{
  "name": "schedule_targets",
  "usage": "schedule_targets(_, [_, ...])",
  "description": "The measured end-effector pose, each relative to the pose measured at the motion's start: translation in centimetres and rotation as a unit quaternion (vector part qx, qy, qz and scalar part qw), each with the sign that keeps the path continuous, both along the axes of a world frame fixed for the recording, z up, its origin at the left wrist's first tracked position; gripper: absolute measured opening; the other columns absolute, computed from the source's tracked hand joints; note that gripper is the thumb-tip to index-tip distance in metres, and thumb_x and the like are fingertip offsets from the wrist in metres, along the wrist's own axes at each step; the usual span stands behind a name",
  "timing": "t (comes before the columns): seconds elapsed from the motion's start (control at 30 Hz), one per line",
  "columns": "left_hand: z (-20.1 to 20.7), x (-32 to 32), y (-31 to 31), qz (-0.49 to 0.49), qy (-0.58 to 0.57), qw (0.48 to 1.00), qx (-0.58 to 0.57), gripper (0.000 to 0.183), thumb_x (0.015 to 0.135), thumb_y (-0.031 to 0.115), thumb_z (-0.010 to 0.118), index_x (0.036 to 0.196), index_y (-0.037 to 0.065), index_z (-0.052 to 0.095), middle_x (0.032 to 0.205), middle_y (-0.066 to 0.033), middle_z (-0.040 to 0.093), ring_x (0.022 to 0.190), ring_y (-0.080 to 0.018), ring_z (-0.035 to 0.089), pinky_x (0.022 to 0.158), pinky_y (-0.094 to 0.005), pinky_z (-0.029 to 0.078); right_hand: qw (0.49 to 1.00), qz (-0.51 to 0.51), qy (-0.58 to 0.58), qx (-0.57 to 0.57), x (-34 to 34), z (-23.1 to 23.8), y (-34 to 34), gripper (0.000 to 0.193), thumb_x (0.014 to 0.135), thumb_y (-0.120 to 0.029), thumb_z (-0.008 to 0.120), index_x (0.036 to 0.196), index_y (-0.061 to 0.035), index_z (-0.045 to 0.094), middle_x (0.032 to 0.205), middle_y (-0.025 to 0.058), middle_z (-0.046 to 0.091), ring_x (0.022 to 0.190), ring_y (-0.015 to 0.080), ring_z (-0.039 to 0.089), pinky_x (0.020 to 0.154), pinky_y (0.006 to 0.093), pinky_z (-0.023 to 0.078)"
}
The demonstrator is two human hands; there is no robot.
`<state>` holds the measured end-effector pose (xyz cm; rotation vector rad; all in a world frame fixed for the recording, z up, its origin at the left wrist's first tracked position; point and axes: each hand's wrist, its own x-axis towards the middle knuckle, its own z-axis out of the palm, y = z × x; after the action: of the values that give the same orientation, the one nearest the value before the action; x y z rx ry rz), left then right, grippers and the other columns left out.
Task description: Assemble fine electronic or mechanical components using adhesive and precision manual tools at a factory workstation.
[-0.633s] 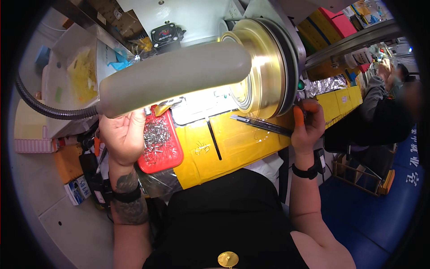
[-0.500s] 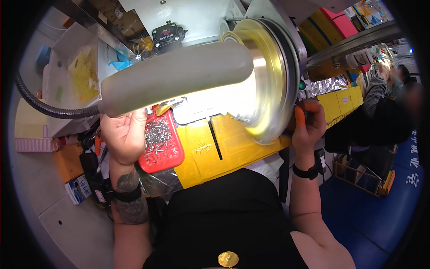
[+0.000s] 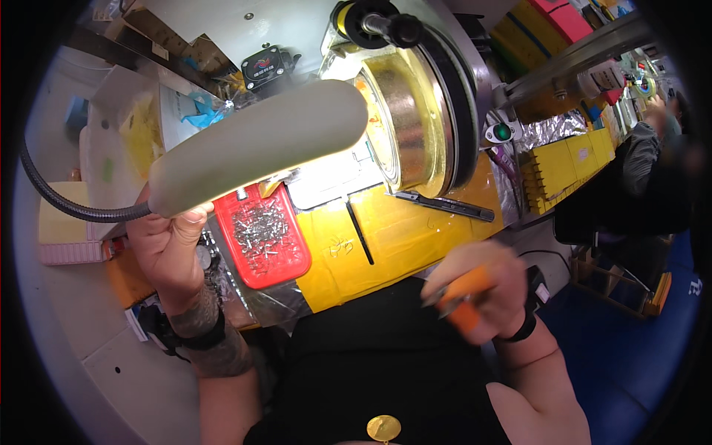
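My left hand (image 3: 169, 245) is closed around the left end of a long grey lamp head (image 3: 259, 144), its thumb at the lower edge; the lamp hides the other fingers. Under the lamp a red tray (image 3: 276, 278) holds many small metal pins (image 3: 261, 231). My right hand (image 3: 482, 289), with orange finger covers, is blurred in front of my body. Its fingers are curled, and a small dark tip pokes out, too smeared to name. Behind it, a slim black pointed tool (image 3: 445, 205) lies on the yellow-covered bench top (image 3: 326, 274), below a brass-coloured drum (image 3: 408, 119).
A black knob (image 3: 400, 31) sits above the drum, and a green button (image 3: 503, 132) right of it. The lamp's flexible neck (image 3: 74, 211) curves off left. Yellow bins (image 3: 571, 167) stand right; another person's arm (image 3: 641, 156) shows beyond. A white bin (image 3: 107, 141) stands left.
My left hand and the lamp have shifted left and nearer. My right hand has left the drum's right side and come toward my body. The drum, blurred before, now looks sharp.
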<state>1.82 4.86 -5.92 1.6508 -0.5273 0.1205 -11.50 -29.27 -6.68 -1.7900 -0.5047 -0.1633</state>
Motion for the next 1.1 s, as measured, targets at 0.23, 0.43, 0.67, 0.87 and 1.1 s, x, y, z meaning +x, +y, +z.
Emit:
schedule_targets(0.23, [0.1,1.4,-3.3,-0.139,0.008,0.971,-0.194,0.040,0.094,0.013,0.066,0.125,-0.011,0.058,0.149,-0.0275,0.040,0.134,-0.0322,0.044,0.107,-0.0450,0.040,0.844,0.114,0.298,0.431,2.3,0.6,8.5,0.037,0.104,-0.040,0.051,0.111,-0.0033,0.047,0.077,0.0020,0.047,0.060,0.0123,0.044,0.056,0.0257,0.036])
schedule_targets(0.43, [-0.1,1.6,-4.6,-0.147,-0.006,0.959,-0.242,0.022,0.094,0.009,0.059,0.109,-0.008,0.060,0.116,-0.0162,0.052,0.109,-0.0281,0.052,0.093,-0.0425,0.046,0.626,0.165,0.439,0.622,5.3,0.9,10.4,0.045,0.111,-0.040,0.026,0.123,-0.0032,0.050,0.075,0.0014,0.042,0.058,0.0105,0.039,0.054,0.0217,0.036])
schedule_targets(0.67, [0.7,0.6,-6.2,-0.107,0.034,0.958,-0.263,0.029,0.092,0.008,0.058,0.115,-0.007,0.051,0.104,-0.0137,0.051,0.100,-0.0249,0.053,0.091,-0.0402,0.046,0.613,0.237,0.411,0.632,7.4,-0.7,10.6,0.039,0.110,-0.038,0.030,0.107,-0.0059,0.051,0.062,0.0009,0.040,0.042,0.0104,0.033,0.038,0.0241,0.031])
schedule_targets(0.87, [1.1,-0.2,-7.8,0.018,0.011,0.975,-0.222,0.025,0.097,0.029,0.060,0.095,0.004,0.063,0.087,-0.0048,0.056,0.079,-0.0207,0.047,0.071,-0.0335,0.037,0.621,0.196,0.452,0.610,8.1,-0.2,10.4,0.035,0.110,-0.036,0.032,0.100,-0.0073,0.050,0.061,-0.0015,0.038,0.042,0.0070,0.031,0.038,0.0226,0.029])
schedule_targets(1.1, [0.9,-1.2,-7.8,0.086,-0.024,0.977,-0.194,0.026,0.099,0.030,0.058,0.088,0.007,0.059,0.082,-0.0023,0.050,0.079,-0.0194,0.046,0.072,-0.0340,0.036,0.702,0.138,0.446,0.538,8.3,0.5,10.6,0.035,0.110,-0.031,0.031,0.097,-0.0035,0.048,0.052,0.0013,0.035,0.034,0.0112,0.028,0.038,0.0243,0.027])
